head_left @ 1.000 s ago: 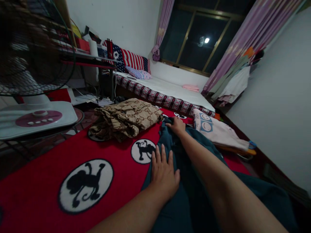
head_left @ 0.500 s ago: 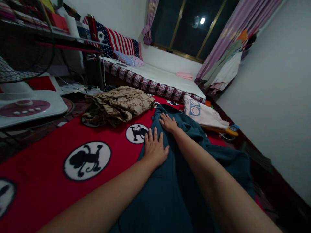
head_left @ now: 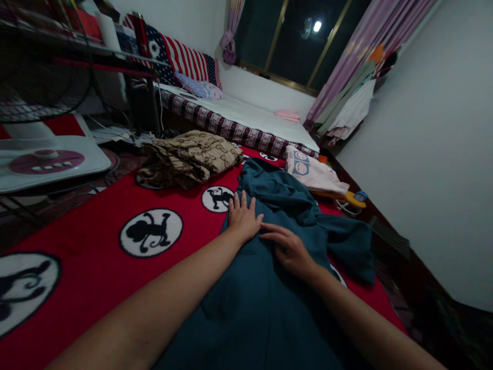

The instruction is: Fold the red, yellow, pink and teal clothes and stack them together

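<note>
A dark teal coat (head_left: 250, 303) lies spread over the red blanket (head_left: 96, 246), its top part bunched and one sleeve (head_left: 348, 244) stretched out to the right. My left hand (head_left: 244, 218) rests flat on the coat near its left edge, fingers spread. Just to its right, my right hand (head_left: 290, 249) is over the middle of the coat. Its index finger reaches toward my left thumb, while the other fingers are partly bent and partly hidden. No fold of cloth shows between its fingers.
Beyond the coat lie a crumpled brown patterned cloth (head_left: 192, 156) and a folded pale pink garment (head_left: 316, 172). An electric fan (head_left: 46, 149) stands at the left beside a cluttered desk (head_left: 142, 67). A daybed (head_left: 246, 113) is under the window; a wall (head_left: 435, 144) rises at the right.
My right hand has drawn back from the upper part of the coat to beside my left hand, its fingers now partly bent. The coat's sleeve at the right lies more spread out. My left hand stays flat.
</note>
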`<action>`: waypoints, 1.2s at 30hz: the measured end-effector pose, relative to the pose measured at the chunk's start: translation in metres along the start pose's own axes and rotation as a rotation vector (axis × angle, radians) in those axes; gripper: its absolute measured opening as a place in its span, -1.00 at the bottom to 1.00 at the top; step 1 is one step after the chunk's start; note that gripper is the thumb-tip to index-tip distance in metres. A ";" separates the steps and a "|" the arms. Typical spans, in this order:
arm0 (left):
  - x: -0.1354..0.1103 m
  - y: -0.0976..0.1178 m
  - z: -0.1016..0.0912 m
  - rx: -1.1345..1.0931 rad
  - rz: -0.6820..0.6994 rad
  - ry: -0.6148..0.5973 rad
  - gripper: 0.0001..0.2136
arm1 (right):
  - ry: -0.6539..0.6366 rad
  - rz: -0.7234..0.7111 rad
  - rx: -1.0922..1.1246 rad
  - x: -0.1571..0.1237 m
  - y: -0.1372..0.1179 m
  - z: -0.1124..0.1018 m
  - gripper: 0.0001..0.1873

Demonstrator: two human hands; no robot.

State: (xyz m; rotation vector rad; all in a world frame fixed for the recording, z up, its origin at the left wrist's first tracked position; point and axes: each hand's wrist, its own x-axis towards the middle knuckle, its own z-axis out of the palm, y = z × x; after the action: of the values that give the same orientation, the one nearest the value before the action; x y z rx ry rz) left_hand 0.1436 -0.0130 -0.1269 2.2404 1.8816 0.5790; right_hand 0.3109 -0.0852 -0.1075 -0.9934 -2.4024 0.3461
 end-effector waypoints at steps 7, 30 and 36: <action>0.000 -0.002 0.002 0.006 0.014 0.014 -0.37 | 0.107 0.154 -0.165 -0.012 0.016 -0.031 -0.64; -0.002 -0.004 0.002 -0.011 0.066 0.074 -0.43 | 0.503 1.130 0.239 0.024 0.129 -0.071 -0.77; -0.003 -0.005 -0.003 -0.032 0.127 0.098 -0.44 | 0.877 1.041 0.239 0.028 0.135 -0.109 -0.85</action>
State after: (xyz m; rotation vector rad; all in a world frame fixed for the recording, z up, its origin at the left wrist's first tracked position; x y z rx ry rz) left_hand 0.1379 -0.0153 -0.1267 2.3637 1.7690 0.7462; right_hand 0.4322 0.0337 -0.0624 -1.7401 -0.9259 0.4076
